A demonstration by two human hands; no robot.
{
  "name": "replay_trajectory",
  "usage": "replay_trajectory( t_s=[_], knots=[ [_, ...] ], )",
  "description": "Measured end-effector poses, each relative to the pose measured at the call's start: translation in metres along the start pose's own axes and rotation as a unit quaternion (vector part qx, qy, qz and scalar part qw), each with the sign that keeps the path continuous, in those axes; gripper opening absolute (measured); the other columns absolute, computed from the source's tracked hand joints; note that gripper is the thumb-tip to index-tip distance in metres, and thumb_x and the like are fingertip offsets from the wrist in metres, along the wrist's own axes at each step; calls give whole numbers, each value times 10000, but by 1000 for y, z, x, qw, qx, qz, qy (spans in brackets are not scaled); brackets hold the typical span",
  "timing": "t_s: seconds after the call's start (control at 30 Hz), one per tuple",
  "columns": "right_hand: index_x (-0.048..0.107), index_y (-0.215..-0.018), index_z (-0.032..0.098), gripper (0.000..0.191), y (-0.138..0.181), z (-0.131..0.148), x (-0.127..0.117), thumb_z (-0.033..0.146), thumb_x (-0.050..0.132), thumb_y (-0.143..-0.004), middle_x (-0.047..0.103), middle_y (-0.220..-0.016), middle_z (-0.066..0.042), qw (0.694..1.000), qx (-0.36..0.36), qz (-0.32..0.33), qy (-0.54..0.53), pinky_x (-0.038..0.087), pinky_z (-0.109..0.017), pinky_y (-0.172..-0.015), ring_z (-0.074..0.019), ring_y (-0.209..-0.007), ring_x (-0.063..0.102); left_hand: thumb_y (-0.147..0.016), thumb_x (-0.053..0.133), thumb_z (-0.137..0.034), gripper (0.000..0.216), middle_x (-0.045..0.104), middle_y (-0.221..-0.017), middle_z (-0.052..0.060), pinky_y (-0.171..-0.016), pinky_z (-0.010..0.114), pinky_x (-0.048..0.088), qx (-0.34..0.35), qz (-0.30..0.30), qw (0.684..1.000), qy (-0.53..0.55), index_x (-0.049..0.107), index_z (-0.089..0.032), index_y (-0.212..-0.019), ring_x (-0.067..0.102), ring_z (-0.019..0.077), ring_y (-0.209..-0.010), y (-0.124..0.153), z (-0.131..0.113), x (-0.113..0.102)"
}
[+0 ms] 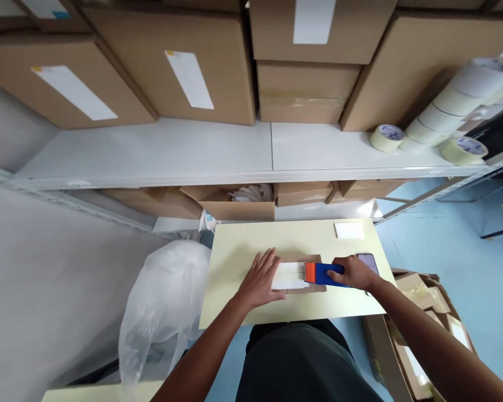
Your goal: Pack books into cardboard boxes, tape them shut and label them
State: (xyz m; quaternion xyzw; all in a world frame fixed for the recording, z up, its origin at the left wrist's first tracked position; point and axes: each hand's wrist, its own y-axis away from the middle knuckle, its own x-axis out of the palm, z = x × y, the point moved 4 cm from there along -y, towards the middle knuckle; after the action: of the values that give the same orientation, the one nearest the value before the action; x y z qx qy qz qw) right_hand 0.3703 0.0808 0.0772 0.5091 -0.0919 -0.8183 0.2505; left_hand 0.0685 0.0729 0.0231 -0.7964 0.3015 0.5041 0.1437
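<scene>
Head view: the carton [291,277] lies mid-worktop [232,245]. At its nine o'clock, the left hand [257,282] rests on it, fingers spread; at three, the right hand [352,272] grasps the blue-orange tool [324,274], orange end over the carton. Phone [369,261] beyond, at three; card [349,230], two.

Wht panel [290,276] flat atop brn cardbd [298,258]; blu/orange tool [323,274] at R end.
</scene>
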Motion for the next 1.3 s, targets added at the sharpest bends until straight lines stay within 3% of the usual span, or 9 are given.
replay_trajectory(
  t_s=[0.1, 0.27, 0.53, 0.7, 0.9, 1.03, 1.2, 1.3],
  knots=[
    [704, -788, 205, 377, 0, 4, -3, 535, 547, -878, 746, -761, -79, 1000, -4, -4, -18, 402, -287, -602, -203, -652, 643, -602, 774, -773, 1311, 167, -1682, 213, -1251, 586, 47, 51, 48, 997, -38, 199, -167, -1612, 143, 396, -1554, -25, -26, 8],
    [695, -760, 217, 360, 4, 1, -6, 543, 591, -872, 716, -697, -49, 998, -36, -9, -55, 371, -264, -561, -179, -595, 611, -675, 738, -712, 1197, 306, -1644, 175, -1244, 548, 88, 41, 55, 995, -72, 198, -211, -1619, 276, 390, -1505, -37, -34, 20],
    [697, -789, 205, 366, 27, -72, -18, 523, 554, -898, 695, -663, -64, 998, -50, -39, -4, 357, -282, -583, -188, -581, 592, -690, 713, -714, 1148, 332, -1629, 159, -1219, 553, 150, 44, 66, 991, -105, 235, -231, -1615, 302, 407, -1468, -35, -26, 21],
    [689, -757, 202, 361, 32, -91, -12, 509, 558, -892, 677, -633, -55, 997, -55, -34, -33, 363, -275, -586, -175, -562, 570, -654, 802, -634, 1084, 295, -1646, 128, -1198, 585, 190, 56, 65, 987, -137, 326, -341, -1583, 320, 418, -1453, -33, -29, 20],
    [714, -768, 210, 368, 31, -96, -13, 514, 561, -906, 704, -657, -62, 996, -72, -44, -29, 372, -276, -588, -185, -582, 604, -643, 839, -577, 1005, 288, -1652, 89, -1171, 590, 246, 77, 50, 983, -158, 404, -417, -1535, 337, 434, -1434, -29, -29, 16],
    [742, -787, 200, 419, 36, -96, -13, 548, 546, -914, 734, -684, -93, 999, -33, -34, 23, 407, -290, -616, -219, -640, 668, -656, 835, -569, 1003, 281, -1657, 86, -1167, 579, 254, 92, 42, 980, -171, 391, -418, -1542, 339, 426, -1435, -28, -30, 15],
    [782, -893, 160, 519, 23, -63, -2, 604, 513, -904, 776, -824, -165, 992, 65, 16, 103, 470, -322, -655, -281, -755, 734, -678, 840, -516, 1000, 212, -1682, 106, -1166, 557, 254, 108, 31, 974, -195, 375, -393, -1555, 340, 413, -1444, -29, -34, 12],
    [788, -884, 151, 433, 11, -36, 7, 522, 565, -898, 778, -900, -196, 986, 91, 47, 131, 495, -362, -694, -321, -834, 746, -667, 851, -515, 1017, 185, -1692, 109, -1163, 556, 259, 112, 30, 972, -204, 373, -391, -1556, 346, 414, -1443, -29, -35, 12]
  ],
)
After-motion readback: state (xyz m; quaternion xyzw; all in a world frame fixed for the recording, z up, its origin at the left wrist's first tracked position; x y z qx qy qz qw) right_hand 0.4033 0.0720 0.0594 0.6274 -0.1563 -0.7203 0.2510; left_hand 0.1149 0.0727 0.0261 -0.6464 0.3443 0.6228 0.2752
